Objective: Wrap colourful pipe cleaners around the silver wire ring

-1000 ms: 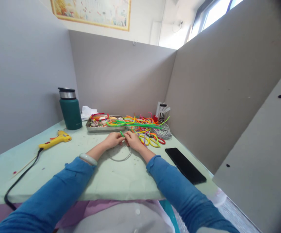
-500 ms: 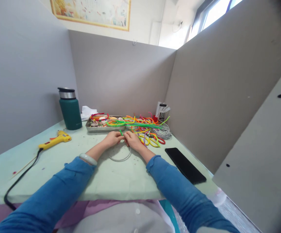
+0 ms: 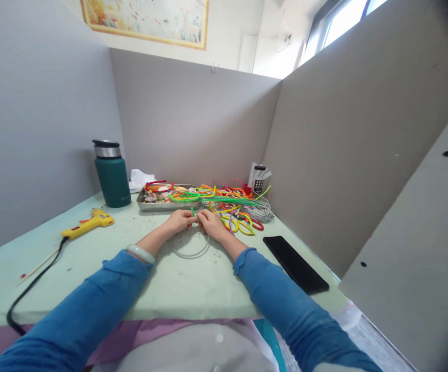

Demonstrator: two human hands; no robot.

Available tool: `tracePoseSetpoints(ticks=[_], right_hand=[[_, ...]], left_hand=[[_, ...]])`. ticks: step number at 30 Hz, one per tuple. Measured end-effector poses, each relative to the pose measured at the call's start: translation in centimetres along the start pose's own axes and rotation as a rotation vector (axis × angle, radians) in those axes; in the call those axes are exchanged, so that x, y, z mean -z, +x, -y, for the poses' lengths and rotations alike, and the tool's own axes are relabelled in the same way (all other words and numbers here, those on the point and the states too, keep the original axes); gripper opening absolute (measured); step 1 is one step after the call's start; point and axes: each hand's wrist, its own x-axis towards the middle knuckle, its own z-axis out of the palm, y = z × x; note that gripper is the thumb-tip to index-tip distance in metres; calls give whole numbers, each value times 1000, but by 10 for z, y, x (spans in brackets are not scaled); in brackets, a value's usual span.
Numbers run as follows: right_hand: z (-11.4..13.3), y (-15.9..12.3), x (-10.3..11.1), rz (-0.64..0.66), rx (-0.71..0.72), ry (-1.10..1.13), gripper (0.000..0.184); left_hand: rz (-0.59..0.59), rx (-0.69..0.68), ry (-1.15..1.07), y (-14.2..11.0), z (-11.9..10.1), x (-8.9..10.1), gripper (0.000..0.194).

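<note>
My left hand (image 3: 181,221) and my right hand (image 3: 210,224) meet above the middle of the table, fingers closed in a pinch. Between the fingertips a short green pipe cleaner (image 3: 193,212) sticks up, held by my left hand. A thin grey wire hoop (image 3: 191,256) hangs below and curves up into my right hand's grip. The fingers hide where the green piece meets the wire. Just beyond the hands lies a pile of coloured pipe cleaners (image 3: 231,200), partly over a metal tray (image 3: 161,207) of small craft pieces.
A yellow glue gun (image 3: 90,223) with a black cord lies at left, near a green bottle (image 3: 112,178). To the right is a black phone (image 3: 295,264). A coil of grey wire (image 3: 261,211) rests at the back right. Grey partitions (image 3: 196,121) enclose the table.
The grey wire hoop has shifted very slightly to the left at its lower loop. Both hands stay in nearly the same place, still pinching.
</note>
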Motion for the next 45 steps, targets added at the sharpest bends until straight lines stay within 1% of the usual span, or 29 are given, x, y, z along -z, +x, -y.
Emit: tracePoseSetpoints(ticks=[4,12,22,27,34,41,45], right_hand=[[-1,0,0,-5,15,-17,22],[-3,1,-1,-5,17,-38,22],[4,-1,1,4,27,-96,24],[4,-1,1,10,35,-110,25],[2,0,0,-2,43,-103,23],[3,-1,1,-1,35,-108,24],[2,-1,1,2,37,-112,24]], left_hand=[[44,23,-42,-2,-1,0,36],[72,77,-145,-3,-4,1,40],[74,149,-224,-2,-7,2,30],[84,156,-248,-3,-10,2,26],[32,164,-239,-3,-10,1,26],[29,152,-235,-2,-9,0,30],[33,158,-237,-3,-10,1,29]])
